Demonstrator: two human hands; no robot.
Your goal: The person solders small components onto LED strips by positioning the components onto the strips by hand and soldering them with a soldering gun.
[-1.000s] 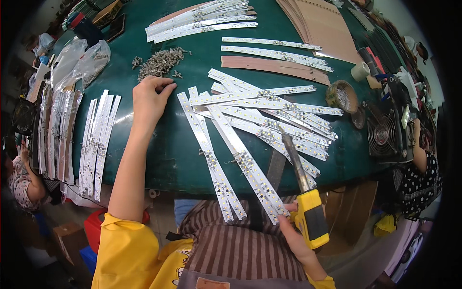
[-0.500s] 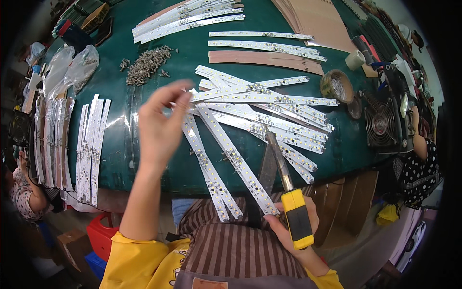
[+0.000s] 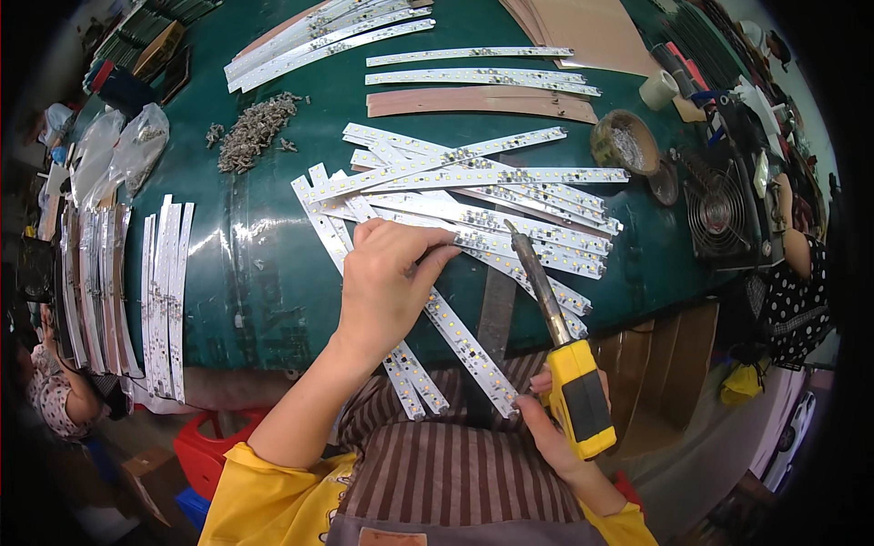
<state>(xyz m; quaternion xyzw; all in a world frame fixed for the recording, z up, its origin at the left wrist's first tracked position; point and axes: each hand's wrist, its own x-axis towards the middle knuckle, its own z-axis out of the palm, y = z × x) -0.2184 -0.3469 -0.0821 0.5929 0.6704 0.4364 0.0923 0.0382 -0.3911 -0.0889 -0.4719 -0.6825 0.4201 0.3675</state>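
Note:
A yellow-and-black soldering iron (image 3: 579,400) is held in my right hand (image 3: 555,428), its metal tip pointing up over a loose pile of white LED strips (image 3: 519,218). The thumb of that hand is at the near end of one slanting LED strip (image 3: 469,355), which overhangs the table edge. My left hand (image 3: 387,278) is closed over the left part of the pile, thumb and forefinger pinched together by a strip. Whatever lies between those fingertips is too small to make out. Two more strips (image 3: 414,382) slant beneath my left wrist.
A heap of small metal parts (image 3: 255,132) lies on the green table (image 3: 264,273). More strips (image 3: 168,300) stand in rows left and far. At the right are a round tin (image 3: 624,141) and a fan (image 3: 715,209). Other people sit at both sides.
My left hand has moved right and nearer, from the pile's left end onto it, and its fingers have closed. The slanting strips' far ends have shifted left. The soldering iron stays in my right hand.

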